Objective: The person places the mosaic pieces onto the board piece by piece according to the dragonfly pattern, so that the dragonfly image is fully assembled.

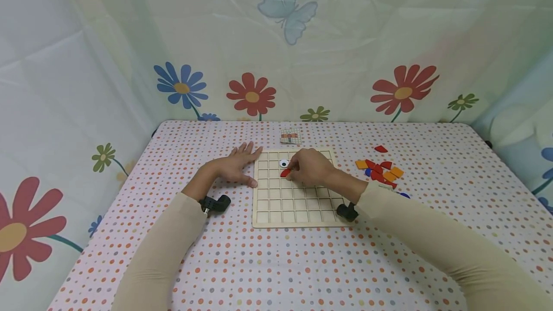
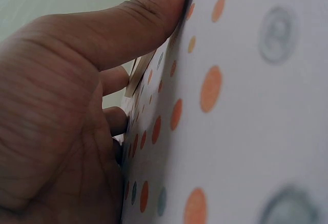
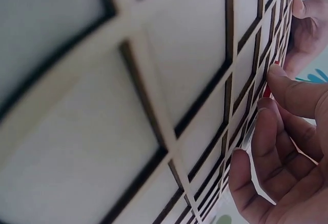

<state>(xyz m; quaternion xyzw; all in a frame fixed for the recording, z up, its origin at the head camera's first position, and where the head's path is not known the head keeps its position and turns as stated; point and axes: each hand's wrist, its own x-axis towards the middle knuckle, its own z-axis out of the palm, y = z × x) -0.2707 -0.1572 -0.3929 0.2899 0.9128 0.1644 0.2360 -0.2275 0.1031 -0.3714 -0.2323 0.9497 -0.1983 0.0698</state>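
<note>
A square wooden grid board [image 1: 269, 205] lies flat on the dotted table. My right hand [image 1: 312, 167] is over its upper part and pinches a small red piece [image 1: 285, 173] between thumb and fingertips, down at a grid square. The right wrist view shows a sliver of that red piece [image 3: 267, 92] at the fingertips; the rest is hidden. Just above it, a white disc with a black pupil, like an eye [image 1: 283, 163], sits in a square. My left hand [image 1: 235, 166] rests with fingers spread at the board's left edge, its thumb [image 2: 138, 26] against the side.
Right of the board is a loose pile of red pieces [image 1: 377, 169], orange squares [image 1: 390, 176] and a few blue pieces [image 1: 404, 195]. One red piece [image 1: 380, 149] lies apart behind them. A small printed grid card [image 1: 291, 136] is behind the board. A flowered cloth [image 1: 207, 28] hangs at the back.
</note>
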